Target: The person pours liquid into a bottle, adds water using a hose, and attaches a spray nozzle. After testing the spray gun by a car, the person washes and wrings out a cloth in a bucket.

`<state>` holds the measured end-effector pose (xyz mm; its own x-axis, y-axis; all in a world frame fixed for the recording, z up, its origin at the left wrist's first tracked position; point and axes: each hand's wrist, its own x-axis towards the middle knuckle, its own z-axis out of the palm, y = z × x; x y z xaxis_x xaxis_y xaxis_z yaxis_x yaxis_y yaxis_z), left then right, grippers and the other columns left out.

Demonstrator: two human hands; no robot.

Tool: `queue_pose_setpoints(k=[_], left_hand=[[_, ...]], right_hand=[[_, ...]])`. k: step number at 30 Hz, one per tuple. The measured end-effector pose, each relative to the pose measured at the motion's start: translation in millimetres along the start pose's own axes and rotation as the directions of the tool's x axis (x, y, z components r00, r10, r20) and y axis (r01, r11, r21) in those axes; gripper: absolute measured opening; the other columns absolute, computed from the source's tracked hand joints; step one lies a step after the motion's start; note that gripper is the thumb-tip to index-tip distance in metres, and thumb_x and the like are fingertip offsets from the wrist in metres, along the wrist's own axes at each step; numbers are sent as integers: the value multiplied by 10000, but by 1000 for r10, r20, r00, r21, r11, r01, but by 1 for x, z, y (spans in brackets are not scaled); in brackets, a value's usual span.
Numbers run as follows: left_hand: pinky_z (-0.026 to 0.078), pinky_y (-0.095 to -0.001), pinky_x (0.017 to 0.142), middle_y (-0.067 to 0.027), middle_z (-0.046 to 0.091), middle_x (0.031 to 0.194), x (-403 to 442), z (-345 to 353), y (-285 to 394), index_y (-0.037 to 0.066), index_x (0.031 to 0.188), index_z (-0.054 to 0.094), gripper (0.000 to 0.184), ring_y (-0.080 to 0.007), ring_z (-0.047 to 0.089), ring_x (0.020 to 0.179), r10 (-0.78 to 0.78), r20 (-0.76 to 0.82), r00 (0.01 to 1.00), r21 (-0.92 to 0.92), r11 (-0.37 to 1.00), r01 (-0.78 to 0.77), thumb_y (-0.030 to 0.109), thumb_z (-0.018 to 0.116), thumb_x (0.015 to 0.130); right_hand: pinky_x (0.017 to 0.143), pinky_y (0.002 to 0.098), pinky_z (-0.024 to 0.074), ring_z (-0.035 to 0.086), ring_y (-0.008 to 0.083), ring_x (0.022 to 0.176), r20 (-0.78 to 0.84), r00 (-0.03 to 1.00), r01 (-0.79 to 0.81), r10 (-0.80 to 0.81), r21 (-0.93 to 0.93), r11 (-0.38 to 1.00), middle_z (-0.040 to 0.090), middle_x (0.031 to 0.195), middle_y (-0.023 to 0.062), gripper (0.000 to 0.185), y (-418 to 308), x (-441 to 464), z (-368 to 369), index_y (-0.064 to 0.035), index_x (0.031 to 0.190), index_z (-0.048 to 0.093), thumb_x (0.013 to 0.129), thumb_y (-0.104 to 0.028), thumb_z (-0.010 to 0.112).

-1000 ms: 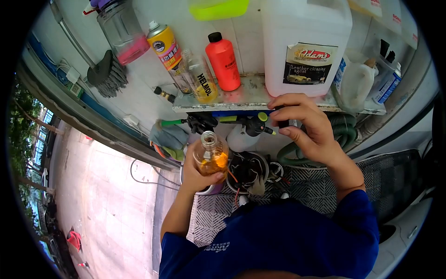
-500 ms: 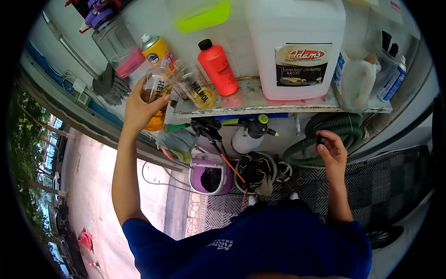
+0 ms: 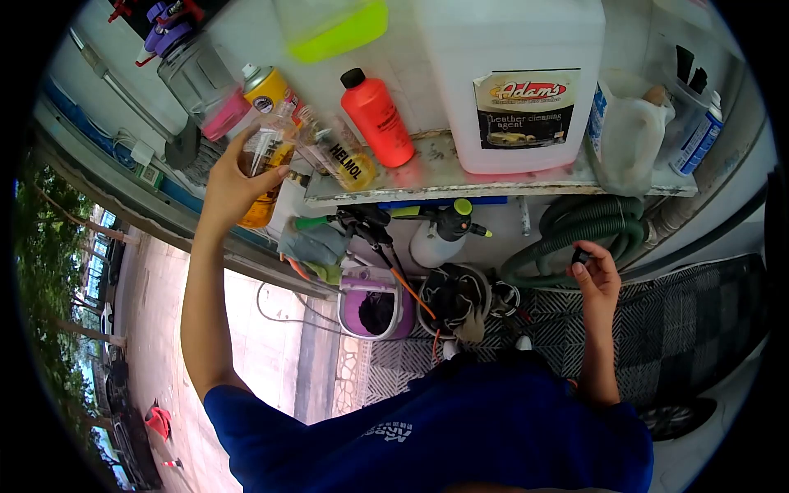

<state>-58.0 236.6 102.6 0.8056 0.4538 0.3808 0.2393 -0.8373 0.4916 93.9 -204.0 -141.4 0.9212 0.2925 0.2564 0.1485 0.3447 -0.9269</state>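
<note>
My left hand [image 3: 233, 182] is wrapped round a clear bottle of amber liquid [image 3: 260, 204] at the shelf's left end. Beside it stands a second clear bottle, labelled HELMOL [image 3: 346, 163], with a little yellow liquid at its bottom. A red bottle with a black cap [image 3: 378, 119] is just to the right of that one. Away to the right, below the shelf, my right hand [image 3: 597, 275] pinches a small black cap [image 3: 581, 257] between thumb and fingers. Part of the held bottle is covered by my fingers.
On the shelf [image 3: 427, 168] stand a yellow spray can [image 3: 274, 89], a large white Adam's jug [image 3: 460, 99] and a translucent pitcher [image 3: 626, 148]. Underneath are a pump sprayer [image 3: 434, 246], a coiled green hose [image 3: 526, 267], a purple bucket [image 3: 353, 308] and a dark bucket with cloths [image 3: 452, 304].
My left hand and the amber bottle have shifted slightly left in view. My right hand has moved slightly right and down with the cap. The whole view has shifted a little.
</note>
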Motion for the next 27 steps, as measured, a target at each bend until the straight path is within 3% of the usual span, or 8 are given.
queue_pose_setpoints(k=[9, 11, 15, 17, 18, 21, 24, 27], left_hand=[[490, -288, 714, -104, 659, 849, 6, -7, 7, 5, 1337, 484, 805, -157, 612, 747, 63, 9, 998, 162, 985, -64, 294, 828, 668], [490, -289, 704, -108, 661, 843, 7, -10, 16, 11, 1332, 493, 801, -163, 613, 734, -22, 57, 998, 226, 974, 9, 295, 827, 662], [487, -286, 693, -109, 658, 830, 10, -10, 16, 22, 1328, 502, 793, -164, 611, 722, -22, 66, 998, 257, 967, 5, 302, 826, 660], [490, -289, 826, -145, 657, 1014, 11, -12, 26, -28, 1351, 458, 793, -162, 622, 877, -94, 117, 989, 278, 959, 58, 207, 825, 689], [490, -289, 826, -145, 657, 1014, 12, -12, 23, -28, 1351, 458, 793, -162, 622, 877, -93, 120, 988, 278, 959, 56, 207, 825, 689], [499, -296, 716, -120, 668, 857, 16, -14, 15, 27, 1322, 509, 784, -175, 625, 740, -45, 94, 995, 311, 950, 14, 304, 826, 660], [513, -303, 756, -145, 681, 914, 17, -16, 20, 24, 1318, 509, 785, -193, 653, 794, -27, 107, 994, 302, 953, -7, 308, 828, 659], [494, -295, 839, -151, 660, 1047, 17, -18, 31, -22, 1357, 455, 794, -174, 627, 898, -111, 157, 981, 325, 944, 55, 199, 834, 695]], right_hand=[[807, 216, 471, 566, 72, 847, 64, 998, -31, 29, 31, 999, 592, 1044, 26, 293, 5, 1, 16, 7, 1171, 579, 883, 26, 627], [808, 217, 470, 570, 75, 856, 67, 997, -35, 32, 43, 998, 589, 1058, 29, 293, 7, 0, 17, 7, 1171, 578, 883, 29, 626], [809, 220, 469, 569, 75, 859, 65, 997, -52, 49, 47, 998, 584, 1072, 33, 291, 8, -2, 17, 8, 1172, 578, 885, 26, 625], [809, 219, 468, 569, 75, 859, 64, 997, -47, 44, 32, 998, 585, 1067, 32, 291, 9, -3, 16, 10, 1173, 577, 887, 25, 625], [807, 218, 466, 568, 75, 857, 64, 997, -54, 51, 34, 998, 585, 1062, 31, 289, 10, -4, 16, 11, 1173, 577, 887, 24, 624], [807, 218, 463, 567, 75, 858, 70, 995, -77, 75, 35, 996, 585, 1054, 29, 289, 10, -4, 13, 14, 1173, 576, 888, 22, 625], [811, 219, 459, 565, 76, 862, 70, 994, -92, 89, 38, 995, 584, 1047, 27, 291, 9, -4, 14, 15, 1173, 575, 887, 23, 625], [818, 220, 455, 563, 77, 866, 68, 995, -81, 78, 41, 996, 581, 1050, 24, 294, 8, -3, 18, 15, 1175, 574, 886, 26, 622]])
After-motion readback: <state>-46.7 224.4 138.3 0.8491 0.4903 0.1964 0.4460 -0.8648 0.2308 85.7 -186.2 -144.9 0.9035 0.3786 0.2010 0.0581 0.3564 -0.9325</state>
